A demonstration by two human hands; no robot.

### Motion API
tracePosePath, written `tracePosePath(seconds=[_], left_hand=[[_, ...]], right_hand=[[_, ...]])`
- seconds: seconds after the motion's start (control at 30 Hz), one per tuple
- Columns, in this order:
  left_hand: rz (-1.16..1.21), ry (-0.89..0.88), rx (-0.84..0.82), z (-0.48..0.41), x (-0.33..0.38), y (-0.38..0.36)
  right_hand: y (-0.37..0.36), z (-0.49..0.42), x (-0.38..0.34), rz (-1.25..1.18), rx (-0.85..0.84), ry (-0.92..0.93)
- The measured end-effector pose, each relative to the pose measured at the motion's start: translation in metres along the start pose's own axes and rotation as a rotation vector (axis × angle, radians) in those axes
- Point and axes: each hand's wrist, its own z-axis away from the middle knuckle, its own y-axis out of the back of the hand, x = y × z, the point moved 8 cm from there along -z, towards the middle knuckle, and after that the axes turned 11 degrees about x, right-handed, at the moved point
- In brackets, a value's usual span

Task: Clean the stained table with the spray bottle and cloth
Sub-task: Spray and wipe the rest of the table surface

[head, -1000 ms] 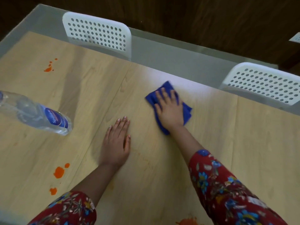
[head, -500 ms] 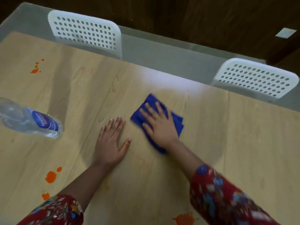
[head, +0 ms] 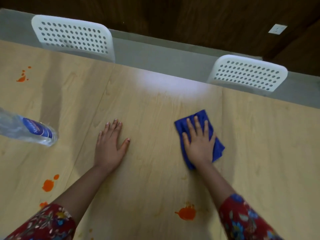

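Note:
A blue cloth [head: 218, 147] lies on the light wooden table [head: 155, 110], right of centre. My right hand [head: 199, 142] presses flat on it with straight fingers. My left hand [head: 109, 144] rests flat on the bare wood, well left of the cloth. A clear bottle with a blue label [head: 26, 129] lies on its side at the left edge; its top is out of frame. Orange stains mark the table: one near the front [head: 186, 213], one at front left [head: 48, 185], one at far left [head: 22, 77].
Two white perforated chair backs stand at the table's far edge, one at left [head: 72, 38], one at right [head: 247, 75]. Behind them are grey floor and a dark wooden wall. A faint smear shows near my right wrist.
My right hand has slid the cloth to the right and towards me across the table. My left hand has stayed flat in place. The view has shifted, showing more of the front stain.

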Motion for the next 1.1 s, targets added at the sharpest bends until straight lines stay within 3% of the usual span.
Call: tracePosePath(seconds=[0.1,0.2,0.27,0.33,0.5,0.6,0.67,0.9,1.0,1.03,1.1], left_hand=[[0.145,0.061,0.049,0.009,0.019,0.004],[0.352,0.082,0.037,0.025,0.048,0.006],[0.444,0.131,0.028,0.036,0.062,0.007],[0.548,0.209,0.004,0.047,0.075,0.009],[0.877,0.476,-0.203,0.065,0.104,0.002],[1.105,0.684,-0.425,0.077,0.123,-0.011],[1.132,0.701,-0.486,0.08,0.133,-0.01],[1.041,0.887,-0.12,0.081,0.082,0.002],[0.853,0.669,0.08,0.067,0.05,0.027],[0.816,0.531,0.067,0.057,0.049,0.033],[0.875,0.299,-0.141,0.04,0.061,0.037]], right_hand=[[-0.008,0.027,-0.026,-0.114,-0.121,0.142],[0.016,0.021,-0.002,-0.41,-0.077,-0.043],[0.032,0.022,0.022,-0.227,-0.003,-0.178],[0.035,0.029,0.027,-0.164,-0.078,-0.265],[0.05,0.047,-0.004,-0.843,-0.304,-0.559],[0.07,0.065,-0.033,-1.08,-0.355,-0.582],[0.071,0.077,-0.056,-1.154,-0.415,-0.524],[0.068,0.083,-0.092,-1.254,-0.437,-0.443],[0.084,0.066,-0.093,-1.214,-0.464,-0.301],[0.09,0.06,-0.096,-1.205,-0.507,-0.237],[0.103,0.049,-0.106,-1.319,-0.643,-0.127]])
